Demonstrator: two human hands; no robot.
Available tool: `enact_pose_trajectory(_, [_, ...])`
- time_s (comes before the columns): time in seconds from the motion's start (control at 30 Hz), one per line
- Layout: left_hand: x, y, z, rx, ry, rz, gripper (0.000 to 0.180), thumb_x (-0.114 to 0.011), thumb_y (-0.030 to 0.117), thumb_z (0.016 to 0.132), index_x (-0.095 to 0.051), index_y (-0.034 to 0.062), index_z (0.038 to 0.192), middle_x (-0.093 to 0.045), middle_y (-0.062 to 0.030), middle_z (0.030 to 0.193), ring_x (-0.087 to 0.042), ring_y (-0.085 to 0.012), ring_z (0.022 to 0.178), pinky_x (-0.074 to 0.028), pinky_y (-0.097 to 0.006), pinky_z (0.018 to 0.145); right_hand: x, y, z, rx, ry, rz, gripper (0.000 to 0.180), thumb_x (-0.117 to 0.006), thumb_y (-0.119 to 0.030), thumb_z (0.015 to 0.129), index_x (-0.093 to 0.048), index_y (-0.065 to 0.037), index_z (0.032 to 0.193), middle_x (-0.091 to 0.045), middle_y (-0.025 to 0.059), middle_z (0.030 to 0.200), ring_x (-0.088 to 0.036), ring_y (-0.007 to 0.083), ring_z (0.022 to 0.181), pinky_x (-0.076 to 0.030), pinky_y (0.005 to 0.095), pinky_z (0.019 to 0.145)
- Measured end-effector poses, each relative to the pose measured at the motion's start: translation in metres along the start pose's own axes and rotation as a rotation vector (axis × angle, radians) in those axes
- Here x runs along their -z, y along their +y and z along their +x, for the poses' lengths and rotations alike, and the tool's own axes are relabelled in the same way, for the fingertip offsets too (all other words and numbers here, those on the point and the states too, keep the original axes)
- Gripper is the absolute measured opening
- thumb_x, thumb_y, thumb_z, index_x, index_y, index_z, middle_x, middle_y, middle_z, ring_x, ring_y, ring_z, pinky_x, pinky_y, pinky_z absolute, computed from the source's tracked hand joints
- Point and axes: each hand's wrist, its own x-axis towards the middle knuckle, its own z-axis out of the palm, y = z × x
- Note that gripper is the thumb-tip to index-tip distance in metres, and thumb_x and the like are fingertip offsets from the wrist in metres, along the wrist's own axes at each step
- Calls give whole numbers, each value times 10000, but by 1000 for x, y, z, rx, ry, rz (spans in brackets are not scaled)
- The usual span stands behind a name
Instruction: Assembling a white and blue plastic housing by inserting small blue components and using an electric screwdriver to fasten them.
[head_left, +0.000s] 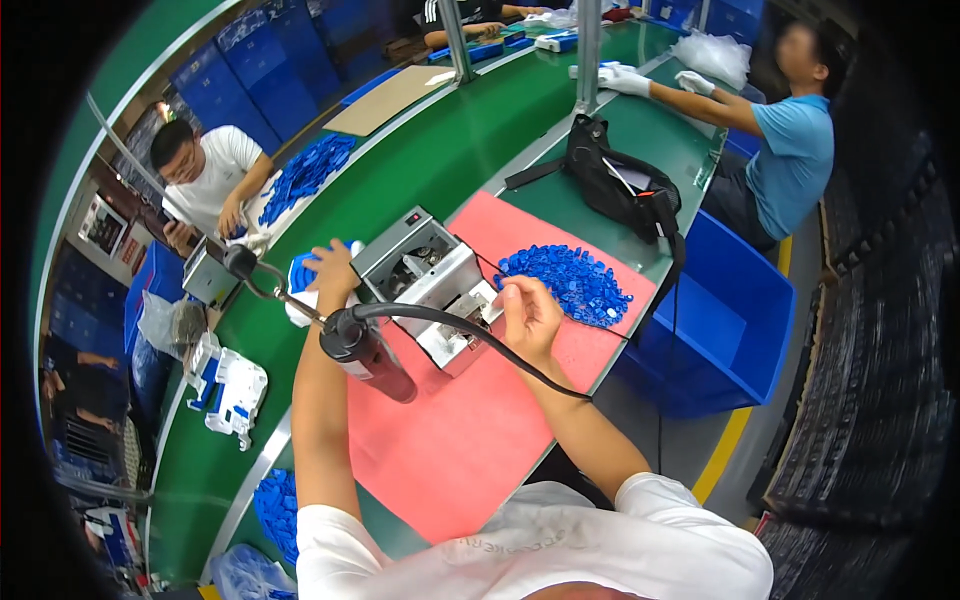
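My right hand [528, 318] was raised at the near right corner of the small grey metal machine [425, 280], fingers curled together with thumb and forefinger pinched at the tip; whatever sat between them was too small for me to make out. My left hand [333, 270] lay on the far left side of the machine, fingers spread loosely over a blue-and-white bundle [300, 285]; I could not tell whether I was gripping it or only resting there.

The machine stood on the pink mat [450, 430], which covered my stretch of the green bench [450, 150]. Its long axis ran diagonally, from the far left by my left hand toward the near right by my right hand, with the open, stepped end pointing at my right hand. Just beyond my right hand, on the far right corner of the mat, lay a heap of small blue plastic parts [570, 282], close to my fingertips but not touching them.

A black handheld tool [365, 352] hung in front of me, between my forearms, its body tilted with the lower end toward the mat, and its black cable [480, 335] looped across under my right wrist.
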Motion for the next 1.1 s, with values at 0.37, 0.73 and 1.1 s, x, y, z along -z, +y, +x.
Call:
enact_pose_trajectory(0.37, [125,-147,-151,81,143,-1417,314,-505,-79,603,-563,6,900,-527,-5,715,-548,-155,624,-473,-296,586,71,25,79,-201,-644,-1269,236,-624,-95,780,-673,11,985,-657,255,987,-639,398,948,-507,486,819])
enact_pose_trajectory(0.73, [35,-110,-357,347,-175,-1811,404,-568,-91,784,-503,-58,1181,-622,-144,1112,-631,-249,1025,-538,-356,866,70,34,84,-51,-831,-1247,235,-647,-75,780,-677,-58,1013,-688,182,928,-645,387,932,-508,453,826])
enact_pose_trajectory(1.1, [97,-187,-402,-6,-132,-237,325,-705,256,787,-615,-12,948,-663,-157,861,-654,-327,809,-525,-437,686,83,45,95,-9,-926,-1348,249,-582,-53,784,-656,-89,1019,-679,186,899,-650,387,900,-510,473,787])
